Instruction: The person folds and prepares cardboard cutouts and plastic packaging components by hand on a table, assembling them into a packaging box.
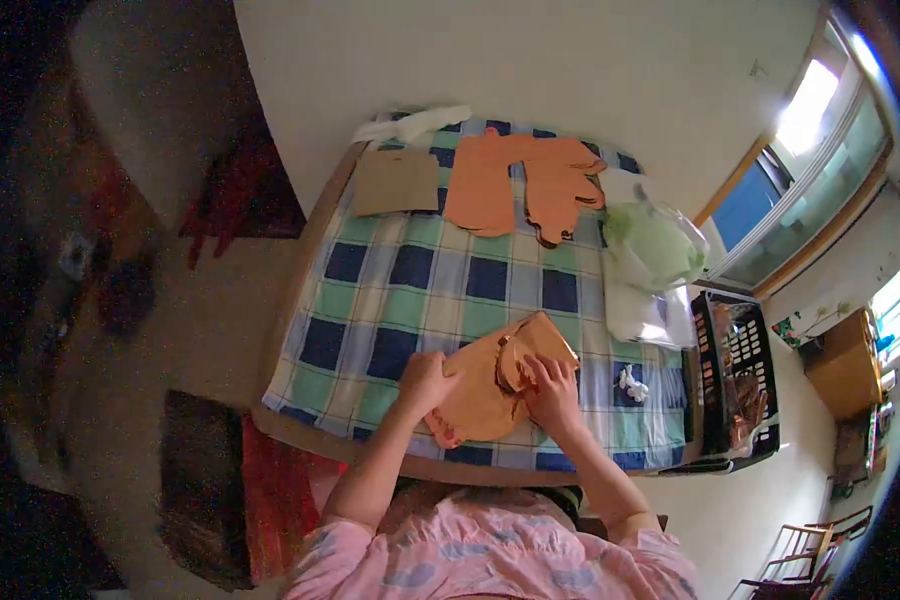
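A flat orange-tan piece (480, 400), looking like a bag or folded sheet, lies on the checked cloth in front of me, slanted up to the right. My left hand (430, 382) grips its left edge, thumb over the top. Near the middle of the piece is a dark-edged curved flap (513, 362). My right hand (552, 392) is closed at this flap, fingers bent over it. Farther back, several orange cut-out pieces (482, 190) with dark edges lie overlapping, beside a brown-grey flat sheet (398, 182).
A blue, green and white checked cloth (410, 265) covers the table. To the right lie clear plastic bags (655, 245) and a small crumpled white scrap (631, 383). A black plastic crate (735, 350) with brownish contents stands beyond the right edge. White material (415, 125) lies at the back.
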The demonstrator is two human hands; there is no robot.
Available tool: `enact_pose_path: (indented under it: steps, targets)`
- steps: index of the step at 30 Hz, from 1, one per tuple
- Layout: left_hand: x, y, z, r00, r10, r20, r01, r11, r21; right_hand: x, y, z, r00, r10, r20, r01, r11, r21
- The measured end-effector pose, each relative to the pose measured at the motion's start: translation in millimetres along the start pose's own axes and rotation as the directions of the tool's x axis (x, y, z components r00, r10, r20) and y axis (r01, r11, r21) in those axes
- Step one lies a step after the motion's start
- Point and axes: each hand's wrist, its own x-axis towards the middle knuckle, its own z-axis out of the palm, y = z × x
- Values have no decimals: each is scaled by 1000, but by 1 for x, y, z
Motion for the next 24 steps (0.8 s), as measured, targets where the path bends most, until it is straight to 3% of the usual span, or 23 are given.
enact_pose_path:
  steps: [1, 4, 7, 8, 9, 11, 13, 15, 18, 19, 20, 22, 24]
  targets:
    - [1, 5, -2, 997, -4, 75, 2, 1000, 31, 0, 2, -1, 999, -24, -25, 24, 999, 31]
    - [-2, 4, 12, 982, 146, -121, -150, 988, -30, 8, 11, 0, 994, -45, -100, 54, 995, 89]
    - [-1, -2, 24, 997, 60, -52, -69, 979, -190, 9, 57, 27, 988, 24, -153, -10, 996, 92]
    - [3, -14, 36, 996, 62, -61, -76, 962, -264, 17, 51, 13, 978, 125, -165, -79, 963, 257]
    - [8, -33, 51, 996, 64, -69, -84, 938, -336, 30, 48, -3, 961, 226, -160, -142, 899, 415]
    - [4, -49, 53, 988, 62, -141, -117, 898, -424, 62, 53, -21, 900, 428, -81, -144, 468, 872]
    - [-12, -44, 28, 973, 59, -224, -155, 886, -436, 87, 61, -32, 870, 493, -14, -80, 170, 982]
    - [-27, -32, -11, 975, 63, -215, -150, 896, -418, 98, 62, -40, 876, 476, -72, -155, 421, 894]
    - [-34, -36, -29, 991, 15, -130, -52, 958, -282, 103, 87, 11, 905, 407, 123, -243, 260, 934]
    - [-34, -41, -27, 993, -10, -116, -20, 965, -260, 106, 88, 21, 883, 443, 155, -319, 324, 891]
    - [-34, -45, -25, 994, -38, -102, 12, 971, -238, 109, 91, 28, 872, 450, 196, -342, 270, 900]
    - [-37, -52, -20, 986, -33, -162, -17, 954, -300, 109, 93, 35, 839, 462, 288, -397, 157, 904]
    - [-43, -55, -17, 982, -80, -170, 12, 930, -367, 104, 94, 30, 841, 464, 278, -391, 167, 905]
